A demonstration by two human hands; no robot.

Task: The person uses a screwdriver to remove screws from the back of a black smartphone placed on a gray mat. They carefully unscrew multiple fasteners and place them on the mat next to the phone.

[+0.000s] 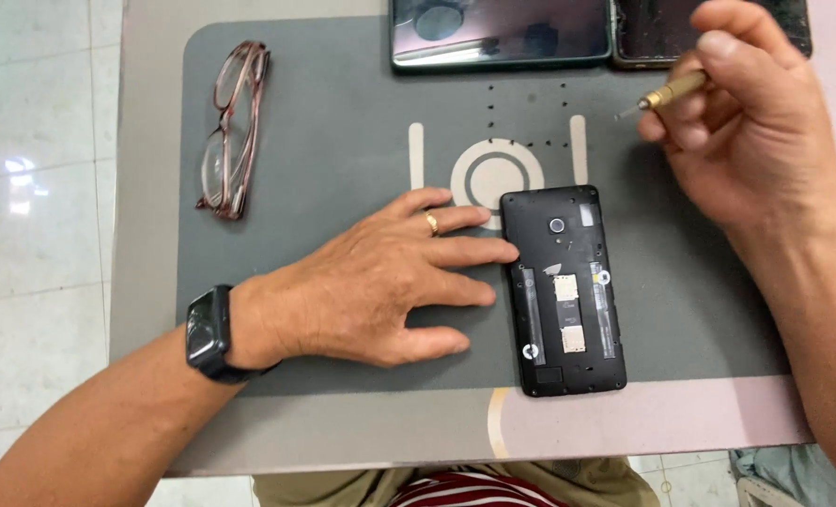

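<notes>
A black phone (563, 289) lies face down on a grey work mat (333, 141), its back cover off so the inner frame, camera lens and card slots show. My left hand (380, 282) rests flat on the mat with fingers spread, fingertips touching the phone's left edge; it wears a gold ring and a black wristwatch (209, 333). My right hand (751, 122) is raised at the upper right, closed on a small brass-handled screwdriver (667, 94) whose thin tip points left, above and to the right of the phone.
Folded reddish-framed glasses (235, 127) lie on the mat's upper left. Two dark devices, a larger one (498, 33) and a smaller one (653, 28), lie at the mat's far edge. The small table (146, 188) stands on a white tiled floor (33, 207).
</notes>
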